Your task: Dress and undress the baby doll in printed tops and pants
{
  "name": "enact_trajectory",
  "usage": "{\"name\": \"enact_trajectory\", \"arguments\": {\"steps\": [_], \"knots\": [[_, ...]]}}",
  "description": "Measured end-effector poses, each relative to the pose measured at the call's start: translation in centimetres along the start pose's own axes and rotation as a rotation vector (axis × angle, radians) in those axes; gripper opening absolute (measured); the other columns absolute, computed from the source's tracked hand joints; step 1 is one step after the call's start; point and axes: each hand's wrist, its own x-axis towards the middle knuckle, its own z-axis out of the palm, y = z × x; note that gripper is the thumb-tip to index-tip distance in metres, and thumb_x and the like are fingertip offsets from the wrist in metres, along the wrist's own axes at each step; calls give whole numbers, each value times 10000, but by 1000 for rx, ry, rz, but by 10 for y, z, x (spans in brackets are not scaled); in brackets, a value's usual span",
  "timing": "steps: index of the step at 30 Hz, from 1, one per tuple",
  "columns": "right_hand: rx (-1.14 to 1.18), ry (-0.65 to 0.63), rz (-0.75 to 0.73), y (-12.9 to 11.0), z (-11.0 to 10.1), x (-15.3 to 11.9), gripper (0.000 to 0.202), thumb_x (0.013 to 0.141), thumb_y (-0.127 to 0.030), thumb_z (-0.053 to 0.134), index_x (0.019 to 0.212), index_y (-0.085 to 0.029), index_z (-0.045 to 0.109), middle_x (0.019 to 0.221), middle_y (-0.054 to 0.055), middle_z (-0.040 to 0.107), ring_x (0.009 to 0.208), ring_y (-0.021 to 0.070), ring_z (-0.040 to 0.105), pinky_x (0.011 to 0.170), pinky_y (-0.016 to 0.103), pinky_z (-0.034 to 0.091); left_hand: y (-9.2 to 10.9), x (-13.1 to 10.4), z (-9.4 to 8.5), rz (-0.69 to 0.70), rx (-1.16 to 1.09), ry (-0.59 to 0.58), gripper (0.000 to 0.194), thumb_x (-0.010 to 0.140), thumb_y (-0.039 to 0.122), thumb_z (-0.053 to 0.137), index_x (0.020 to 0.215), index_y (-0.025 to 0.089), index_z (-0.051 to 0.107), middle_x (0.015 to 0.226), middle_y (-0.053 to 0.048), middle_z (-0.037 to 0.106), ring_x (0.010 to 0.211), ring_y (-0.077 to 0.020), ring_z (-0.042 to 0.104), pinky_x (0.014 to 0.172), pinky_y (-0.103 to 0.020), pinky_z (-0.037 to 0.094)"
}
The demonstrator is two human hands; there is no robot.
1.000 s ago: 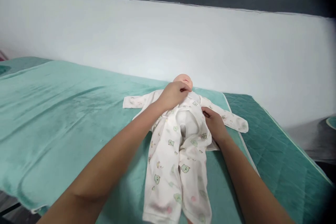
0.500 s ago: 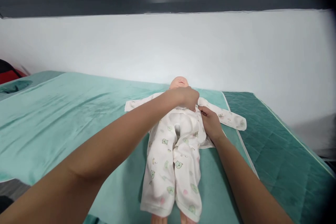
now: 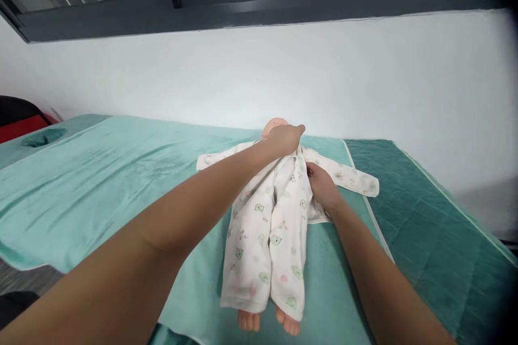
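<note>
A baby doll [image 3: 274, 123] lies on its back, its bare feet toward me. It wears white pants [image 3: 253, 248] printed with green animal faces, and a matching long-sleeved top [image 3: 352, 178] with both sleeves spread out. My left hand [image 3: 288, 137] reaches across the doll's chest, closed on the upper edge of the pants and lifting the cloth taut. Beside the doll's waist, my right hand [image 3: 321, 183] is closed with curled fingers against the side of the clothes. What those fingers hold is hidden. My left hand and forearm cover the doll's neck and part of its chest.
A light green sheet [image 3: 121, 172] spreads under the doll, over a darker green quilted mat [image 3: 429, 205] on the right. Behind is a white wall [image 3: 243, 75] below a dark window frame [image 3: 283, 8]. A red and black item [image 3: 22, 121] sits at the far left.
My left hand has risen toward the doll's head, pulling the pants up and stretching them straighter. More of the doll's feet shows. My right hand stays by the waist, its fingers more curled.
</note>
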Motion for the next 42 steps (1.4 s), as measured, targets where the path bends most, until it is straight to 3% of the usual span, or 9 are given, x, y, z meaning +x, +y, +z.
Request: {"name": "enact_trajectory", "arguments": {"steps": [5, 9, 11, 16, 20, 23, 28, 33, 42], "knots": [[-235, 16, 19, -2, -3, 3, 328, 738, -218, 470, 941, -167, 723, 991, 96, 754, 884, 265, 632, 780, 348, 448, -7, 2, 9, -34, 55, 54, 241, 790, 63, 570, 999, 183, 564, 822, -92, 658, 906, -289, 629, 838, -391, 408], [-238, 76, 45, 2, -2, 5, 316, 717, -230, 480, 910, -173, 724, 961, 81, 757, 850, 250, 624, 758, 331, 439, -20, 4, 10, 11, -62, 127, 22, 830, 179, 568, 823, 198, 558, 877, -77, 652, 942, -254, 603, 820, -362, 436], [-221, 95, 57, 3, -2, 5, 314, 719, -244, 484, 913, -177, 721, 947, 73, 755, 857, 247, 627, 758, 330, 441, -26, -3, 7, 66, -189, 202, 67, 829, 200, 566, 766, 203, 543, 903, -57, 658, 930, -215, 596, 831, -336, 445], [-131, 43, 70, -2, -2, 1, 337, 735, -274, 514, 988, -182, 717, 1017, 73, 750, 912, 256, 641, 800, 346, 465, -51, -59, 4, 25, -354, 407, 98, 873, 250, 506, 844, 207, 590, 955, -35, 678, 905, -179, 596, 853, -324, 452], [-143, -2, 15, -5, -4, 0, 366, 753, -261, 499, 1034, -179, 719, 1044, 78, 752, 949, 275, 641, 816, 362, 476, -84, -110, 19, -328, -501, 557, 144, 858, 314, 523, 850, 203, 615, 911, -31, 690, 872, -176, 601, 822, -307, 465], [-242, -27, -3, -4, -5, 1, 351, 751, -254, 516, 1017, -183, 734, 1060, 92, 752, 966, 300, 644, 841, 390, 471, -101, -133, 33, -443, -689, 429, 146, 787, 316, 589, 820, 183, 639, 820, -32, 699, 803, -188, 619, 736, -297, 480], [-257, -85, -28, -8, -7, 1, 327, 724, -286, 604, 1011, -216, 746, 1118, 90, 742, 1005, 325, 643, 901, 425, 471, -106, -144, 30, -377, -865, 162, 266, 668, 211, 688, 929, 169, 666, 912, -51, 730, 858, -212, 653, 711, -288, 508], [-183, -46, -63, -27, -8, -9, 278, 684, -323, 657, 927, -232, 756, 1023, 72, 759, 997, 334, 644, 934, 451, 475, -110, -143, 29, -349, -1177, 58, 348, 697, 204, 706, 1040, 155, 678, 1009, -102, 743, 921, -236, 684, 790, -339, 548], [197, 5, 191, -44, 1, -25, 315, 653, -420, 737, 890, -213, 752, 932, 130, 751, 1002, 348, 643, 881, 451, 518, -110, -150, 37, -334, -1492, -37, 465, 675, 236, 799, 1126, 190, 695, 1057, -109, 761, 1008, -273, 700, 889, -383, 565]]}}
